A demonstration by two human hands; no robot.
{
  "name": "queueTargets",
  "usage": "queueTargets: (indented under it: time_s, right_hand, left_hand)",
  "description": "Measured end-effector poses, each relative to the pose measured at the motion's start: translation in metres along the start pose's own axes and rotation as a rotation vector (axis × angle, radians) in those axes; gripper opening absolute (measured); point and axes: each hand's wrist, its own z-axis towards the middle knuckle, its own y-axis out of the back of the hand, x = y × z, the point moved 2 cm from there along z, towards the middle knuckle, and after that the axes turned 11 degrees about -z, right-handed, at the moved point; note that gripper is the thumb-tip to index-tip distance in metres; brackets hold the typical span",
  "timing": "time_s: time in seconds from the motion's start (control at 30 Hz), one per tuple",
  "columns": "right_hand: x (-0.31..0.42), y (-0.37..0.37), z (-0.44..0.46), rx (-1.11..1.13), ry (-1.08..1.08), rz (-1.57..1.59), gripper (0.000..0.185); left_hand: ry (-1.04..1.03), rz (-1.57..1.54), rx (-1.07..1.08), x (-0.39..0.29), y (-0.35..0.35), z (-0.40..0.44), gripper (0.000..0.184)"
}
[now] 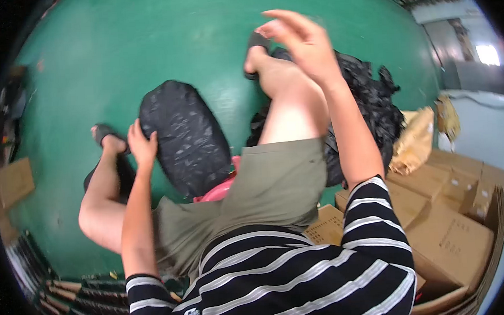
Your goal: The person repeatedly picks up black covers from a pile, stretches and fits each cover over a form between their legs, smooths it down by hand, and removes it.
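Observation:
A black oval piece (185, 138) with pale creases or marks, like a stuffed bag or cover, stands between my legs. Its exact kind is unclear. My left hand (143, 146) is at its left edge, with the thumb against its face and the fingers along the rim. Raised above my right knee, my right hand (309, 46) is slightly blurred and holds nothing; its fingers are apart. Beyond that knee, to the right, lies a heap of crumpled black material (369, 106), partly hidden by my right leg and forearm.
Something pink and plastic (216, 190) shows beneath the oval piece. Cardboard boxes (450, 238) are stacked at my right, with a tan sack (413, 143) beyond them. Dark stacked items (88, 303) are at lower left. A cardboard piece (15, 182) stands farther left on the green floor (200, 35).

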Motion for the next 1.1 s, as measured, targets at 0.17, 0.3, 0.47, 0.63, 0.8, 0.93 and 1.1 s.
queueTargets:
  time_s: [0.17, 0.3, 0.47, 0.63, 0.8, 0.93, 1.1]
  right_hand:
    - [-0.121, 0.129, -0.101, -0.636, -0.343, -0.153, 0.024]
    - [-0.256, 0.146, -0.228, -0.647, -0.797, -0.113, 0.018]
    - [-0.361, 0.083, -0.331, -0.549, -1.188, -0.009, 0.017]
    - [-0.418, -0.014, -0.331, -0.230, -1.110, -0.384, 0.033]
    - [-0.337, -0.058, -0.264, -0.022, -1.071, -0.795, 0.087]
    - [-0.377, -0.073, -0.266, 0.118, -0.770, -0.904, 0.033]
    - [-0.303, -0.026, -0.219, -0.421, -0.601, -0.795, 0.022]
  left_hand:
    - [-0.083, 0.127, 0.257, -0.031, 0.013, 0.018, 0.042]
    - [-0.108, 0.010, 0.343, -0.024, 0.002, 0.022, 0.040]
    - [-0.095, 0.065, 0.337, -0.038, 0.002, 0.018, 0.041]
    - [-0.092, 0.194, 0.395, -0.051, 0.005, 0.015, 0.046]
    - [-0.049, 0.208, 0.478, -0.053, 0.008, 0.017, 0.045]
    - [-0.044, 0.213, 0.509, -0.057, 0.012, 0.019, 0.048]
    - [-0.023, 0.315, 0.680, -0.079, 0.031, 0.027, 0.054]
